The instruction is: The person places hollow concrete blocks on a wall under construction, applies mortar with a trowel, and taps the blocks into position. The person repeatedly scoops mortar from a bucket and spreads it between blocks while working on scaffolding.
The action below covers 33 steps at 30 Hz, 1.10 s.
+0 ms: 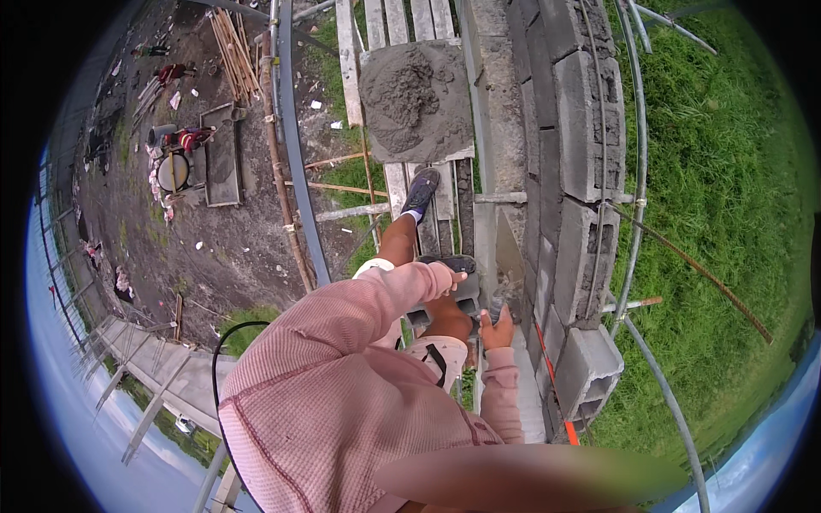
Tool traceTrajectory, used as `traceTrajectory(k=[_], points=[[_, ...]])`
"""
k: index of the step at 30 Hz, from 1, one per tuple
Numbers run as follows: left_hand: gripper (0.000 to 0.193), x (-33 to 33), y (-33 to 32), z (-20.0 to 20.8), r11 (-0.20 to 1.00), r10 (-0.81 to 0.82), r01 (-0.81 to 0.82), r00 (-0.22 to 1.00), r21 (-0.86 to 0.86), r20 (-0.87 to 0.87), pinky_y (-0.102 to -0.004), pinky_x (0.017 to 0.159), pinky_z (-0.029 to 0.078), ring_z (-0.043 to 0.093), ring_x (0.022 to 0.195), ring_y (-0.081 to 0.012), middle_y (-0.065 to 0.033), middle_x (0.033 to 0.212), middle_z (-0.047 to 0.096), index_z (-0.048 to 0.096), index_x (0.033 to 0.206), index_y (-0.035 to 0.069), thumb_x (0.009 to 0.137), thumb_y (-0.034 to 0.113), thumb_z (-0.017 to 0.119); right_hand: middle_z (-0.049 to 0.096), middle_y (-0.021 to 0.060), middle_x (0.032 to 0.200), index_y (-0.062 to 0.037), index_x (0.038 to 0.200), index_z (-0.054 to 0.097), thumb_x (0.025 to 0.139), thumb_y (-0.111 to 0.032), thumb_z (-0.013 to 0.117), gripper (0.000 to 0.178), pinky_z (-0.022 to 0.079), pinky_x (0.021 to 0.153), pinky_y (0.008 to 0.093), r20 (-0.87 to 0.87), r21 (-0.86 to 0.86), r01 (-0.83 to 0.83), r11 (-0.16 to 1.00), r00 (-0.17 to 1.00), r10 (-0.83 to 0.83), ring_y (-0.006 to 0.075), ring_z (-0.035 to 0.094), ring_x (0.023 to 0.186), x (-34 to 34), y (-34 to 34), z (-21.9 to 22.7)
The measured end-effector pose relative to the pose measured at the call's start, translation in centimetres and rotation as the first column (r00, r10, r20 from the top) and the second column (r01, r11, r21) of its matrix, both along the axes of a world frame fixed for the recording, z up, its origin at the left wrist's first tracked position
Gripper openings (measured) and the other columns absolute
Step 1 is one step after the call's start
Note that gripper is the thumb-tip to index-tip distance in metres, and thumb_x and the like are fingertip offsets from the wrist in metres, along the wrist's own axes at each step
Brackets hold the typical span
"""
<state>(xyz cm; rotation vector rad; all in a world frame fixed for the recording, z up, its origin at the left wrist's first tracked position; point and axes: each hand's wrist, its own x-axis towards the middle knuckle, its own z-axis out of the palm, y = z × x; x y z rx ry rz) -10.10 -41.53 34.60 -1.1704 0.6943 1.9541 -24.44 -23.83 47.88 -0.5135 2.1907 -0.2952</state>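
My right hand (497, 332) is closed around a trowel, its handle hidden in my fingers. The mortar-smeared blade (510, 252) points away from me, over the ledge along the block wall (549, 231). Just left of it, my left hand (451, 275) hangs above my shoe, a finger stretched out and nothing seen in it; the sleeve covers part of it. Ahead of my feet, a heap of wet grey mortar (415, 98) lies on a board across the planks. Hollow concrete blocks (590, 124) form the upper course on the right, rough mortar on their ends.
I stand on scaffold planks (398, 184) high above ground. Metal pipes (637, 162) run beside the wall, and a rusty bar (697, 269) sticks out over grass. An orange strip (556, 385) lies along the blocks. Far below left are people, a drum (173, 172) and a trough (224, 162).
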Motion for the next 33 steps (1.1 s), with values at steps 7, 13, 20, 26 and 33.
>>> traceTrajectory(k=[7, 13, 20, 26, 33], points=[[0.039, 0.5, 4.1, -16.0, 0.987, 0.147, -0.153, 0.983, -0.043, -0.109, -0.03, 0.06, 0.049, 0.062, 0.065, -0.0164, -0.0035, 0.072, 0.064, 0.064, 0.09, 0.009, 0.084, 0.047, 0.064, 0.059, 0.0209, 0.124, -0.0167, 0.137, 0.048, 0.081, -0.027, 0.066, 0.06, 0.046, 0.099, 0.0444, -0.072, 0.228, -0.528, 0.818, 0.829, 0.555, 0.0382, 0.058, 0.114, -11.5, -41.5, -35.5], [0.039, 0.9, 10.5, -18.7, 0.98, 0.199, -0.191, 0.965, 0.064, -0.169, -0.0301, 0.066, 0.049, 0.062, 0.073, -0.0175, -0.0057, 0.08, 0.065, 0.06, 0.104, 0.006, 0.087, 0.041, 0.06, 0.069, 0.0192, 0.097, -0.0084, 0.107, 0.06, 0.087, -0.015, 0.057, 0.021, 0.053, 0.083, 0.0456, -0.488, -0.009, -0.671, 0.741, 0.65, 0.582, 0.037, 0.067, 0.094, -6.1, -62.1, -48.7], [0.044, -2.5, 11.9, -19.2, 0.957, 0.285, -0.265, 0.935, 0.118, -0.21, -0.0302, 0.073, 0.048, 0.063, 0.082, -0.0187, -0.0084, 0.09, 0.066, 0.055, 0.121, 0.002, 0.09, 0.033, 0.054, 0.067, 0.0271, 0.091, -0.0017, 0.107, 0.044, 0.082, -0.01, 0.058, 0.03, 0.051, 0.082, 0.051, -0.205, 0.102, -0.784, 0.612, 0.585, 0.785, 0.043, 0.066, 0.091, -4.4, -48.9, -47.7], [0.042, -4.7, 10.8, -19.6, 0.955, 0.294, -0.271, 0.924, 0.123, -0.245, -0.0309, 0.076, 0.048, 0.063, 0.085, -0.0191, -0.0091, 0.093, 0.067, 0.056, 0.123, 0.002, 0.091, 0.029, 0.054, 0.064, 0.0201, 0.075, -0.002, 0.095, 0.049, 0.078, -0.009, 0.064, 0.024, 0.052, 0.063, 0.0474, -0.015, -0.145, -0.399, 0.905, 0.916, 0.401, 0.0353, 0.065, 0.068, -6.8, -41.1, -48.6], [0.032, -4.6, 5.3, -17.4, 0.977, 0.209, -0.193, 0.95, 0.091, -0.233, -0.0324, 0.075, 0.049, 0.063, 0.084, -0.0188, -0.0081, 0.09, 0.068, 0.061, 0.112, 0.004, 0.088, 0.025, 0.059, 0.042, 0.0011, 0.057, -0.0076, 0.085, 0.044, 0.079, 0.001, 0.061, 0.02, 0.035, 0.039, 0.0326, 0.815, 0.029, 0.131, 0.991, 0.571, -0.1, 0.0121, 0.041, 0.044, -1.5, -47.6, -53.8]])
